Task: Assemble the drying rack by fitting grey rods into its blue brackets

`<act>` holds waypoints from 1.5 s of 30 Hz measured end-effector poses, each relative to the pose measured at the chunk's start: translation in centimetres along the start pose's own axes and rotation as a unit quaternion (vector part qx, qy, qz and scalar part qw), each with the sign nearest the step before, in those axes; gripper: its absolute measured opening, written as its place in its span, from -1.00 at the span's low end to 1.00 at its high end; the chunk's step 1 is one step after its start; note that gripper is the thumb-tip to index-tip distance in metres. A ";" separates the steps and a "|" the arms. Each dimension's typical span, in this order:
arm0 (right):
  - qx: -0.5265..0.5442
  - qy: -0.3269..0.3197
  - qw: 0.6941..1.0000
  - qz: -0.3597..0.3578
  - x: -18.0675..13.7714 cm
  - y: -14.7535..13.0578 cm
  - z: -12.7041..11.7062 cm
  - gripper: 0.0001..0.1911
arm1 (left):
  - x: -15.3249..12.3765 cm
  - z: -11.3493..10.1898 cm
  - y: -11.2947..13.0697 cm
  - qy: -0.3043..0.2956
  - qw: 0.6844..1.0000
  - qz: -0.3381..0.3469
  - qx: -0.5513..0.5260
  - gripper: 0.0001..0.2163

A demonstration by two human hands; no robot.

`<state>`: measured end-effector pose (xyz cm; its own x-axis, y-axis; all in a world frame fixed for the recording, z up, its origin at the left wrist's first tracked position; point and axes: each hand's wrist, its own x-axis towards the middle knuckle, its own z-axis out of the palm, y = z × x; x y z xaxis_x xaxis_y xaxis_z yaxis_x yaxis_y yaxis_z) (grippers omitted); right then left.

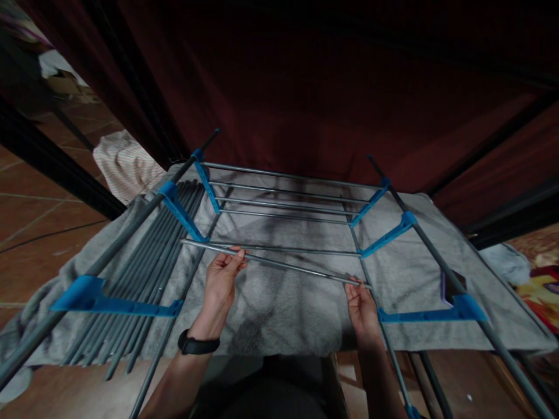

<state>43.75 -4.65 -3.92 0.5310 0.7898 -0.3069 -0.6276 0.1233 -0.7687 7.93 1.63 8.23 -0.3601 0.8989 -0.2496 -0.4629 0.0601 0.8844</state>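
A thin grey metal rod [297, 266] slants across the rack, held near its two ends. My left hand [222, 276] pinches it left of the middle, and my right hand [361, 302] grips it close to the right end. The rod's left tip lies near a blue plastic bracket [186, 215]. Around my hands stands a rack frame of grey tubes [425, 250] with blue brackets on both sides. Several rods [283, 205] span the far brackets, and one more rod [283, 250] runs just behind the held one.
Many loose grey tubes [144, 273] lie in a row at the left on a grey blanket [283, 314]. A phone [449, 288] rests at the right, partly behind a tube. A dark red curtain [297, 105] hangs behind. A striped cloth [128, 163] is at the left.
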 end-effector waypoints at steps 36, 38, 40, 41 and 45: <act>-0.003 -0.006 1.000 0.016 0.0 -0.2 0.0 -0.83 | -2.0 2.1 -1.7 -0.110 0.991 -0.070 0.012 -0.69; 0.002 0.003 1.000 0.027 0.1 -0.1 0.0 -0.80 | -2.2 2.3 -1.9 -0.116 0.991 -0.067 0.018 -0.68; 0.008 0.011 0.999 0.034 0.1 0.0 0.0 -0.80 | -2.3 2.5 -2.1 -0.117 0.991 -0.062 0.022 -0.66; 0.012 0.014 0.999 0.034 0.1 -0.1 0.0 -0.80 | -2.3 2.5 -2.2 -0.116 0.991 -0.058 0.024 -0.65; 0.029 -0.002 0.999 0.031 0.0 -0.2 -0.2 -0.82 | -2.5 2.6 -2.1 -0.108 0.993 -0.044 0.028 -0.67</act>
<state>43.98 -4.81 -3.84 0.4874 0.7997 -0.3505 -0.6911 0.1079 -0.7147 11.92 0.42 7.97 -0.1342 0.9609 -0.2422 -0.4371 0.1619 0.8847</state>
